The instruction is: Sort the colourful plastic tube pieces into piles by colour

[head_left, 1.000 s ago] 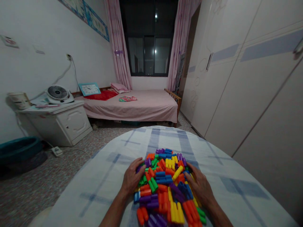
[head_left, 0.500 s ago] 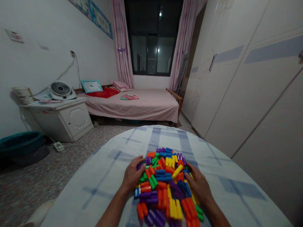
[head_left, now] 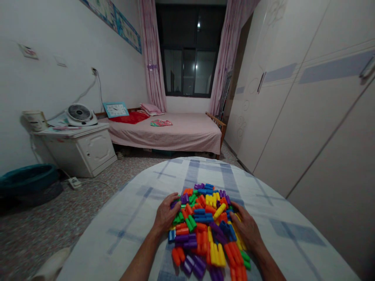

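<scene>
A heap of plastic building blocks (head_left: 201, 227) in red-orange, yellow, blue, green and purple lies on the round table. Many look like short tubes joined side by side. My left hand (head_left: 165, 214) rests against the heap's left edge, its fingers apart and curved over purple and green pieces. At the right edge, my right hand (head_left: 245, 226) lies with spread fingers touching blue and yellow pieces. Neither hand is closed round a block. Some pieces under the fingertips are hidden. A yellow block (head_left: 219, 211) lies on top of the heap between the hands.
A checked cloth (head_left: 140, 214) covers the table. Beyond it stands a bed (head_left: 181, 134) with a pink sheet. On the left are a white cabinet (head_left: 95, 154) with a fan (head_left: 79, 114) and a dark teal tub (head_left: 27, 175). A wardrobe (head_left: 293, 117) lines the right side.
The camera view has shifted slightly. Both hands stay at the sides of the heap, and the blocks keep their arrangement.
</scene>
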`<state>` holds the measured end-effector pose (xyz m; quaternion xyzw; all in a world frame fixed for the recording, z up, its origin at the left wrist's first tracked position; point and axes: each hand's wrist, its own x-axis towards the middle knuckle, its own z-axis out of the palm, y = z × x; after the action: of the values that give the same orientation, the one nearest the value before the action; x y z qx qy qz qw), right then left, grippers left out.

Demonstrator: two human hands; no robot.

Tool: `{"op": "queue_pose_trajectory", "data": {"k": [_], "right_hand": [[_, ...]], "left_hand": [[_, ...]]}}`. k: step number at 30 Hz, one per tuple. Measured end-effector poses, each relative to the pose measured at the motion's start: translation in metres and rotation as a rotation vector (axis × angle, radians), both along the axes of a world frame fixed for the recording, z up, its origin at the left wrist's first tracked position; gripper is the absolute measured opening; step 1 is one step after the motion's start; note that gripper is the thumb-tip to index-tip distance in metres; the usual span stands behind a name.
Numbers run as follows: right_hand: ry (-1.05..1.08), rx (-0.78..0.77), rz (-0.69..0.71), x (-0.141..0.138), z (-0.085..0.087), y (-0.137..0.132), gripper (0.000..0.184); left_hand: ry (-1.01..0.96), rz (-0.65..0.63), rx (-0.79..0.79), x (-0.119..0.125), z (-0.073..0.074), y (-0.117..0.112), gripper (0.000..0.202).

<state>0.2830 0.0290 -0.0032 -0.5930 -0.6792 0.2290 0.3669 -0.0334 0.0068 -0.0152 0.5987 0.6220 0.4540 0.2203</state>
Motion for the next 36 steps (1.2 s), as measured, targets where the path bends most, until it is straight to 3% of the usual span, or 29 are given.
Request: {"op": "queue_pose_trajectory", "data": {"k": [6,11,15,19,22,25,28,36], "right_hand": [[0.280,-0.044,-0.080,0.001,0.006,0.005,0.058],[0.265,-0.049,-0.223,0.019,0.023,-0.010,0.064],[0.160,-0.056,-0.289,0.031,0.019,-0.052,0.062],[0.119,-0.099,-0.371,0.015,-0.001,-0.102,0.070],[0.066,-0.006,-0.336,-0.010,-0.015,-0.129,0.070],[-0.096,0.217,-0.183,-0.031,-0.022,-0.145,0.053],[-0.245,0.358,-0.054,-0.040,-0.021,-0.152,0.042],[-0.298,0.343,-0.075,-0.041,-0.011,-0.154,0.057]], "left_hand": [[-0.105,0.028,0.058,-0.002,-0.002,0.008,0.038],[0.053,0.078,0.009,-0.002,0.013,0.003,0.043],[0.248,0.118,0.123,-0.004,0.013,-0.027,0.038],[0.267,0.165,0.173,0.014,0.001,-0.079,0.040],[0.238,0.173,0.112,0.041,-0.005,-0.117,0.047],[0.227,0.170,0.058,0.061,-0.004,-0.139,0.052],[0.222,0.133,0.044,0.067,0.003,-0.146,0.052],[0.220,0.112,0.086,0.063,0.008,-0.145,0.053]]}}
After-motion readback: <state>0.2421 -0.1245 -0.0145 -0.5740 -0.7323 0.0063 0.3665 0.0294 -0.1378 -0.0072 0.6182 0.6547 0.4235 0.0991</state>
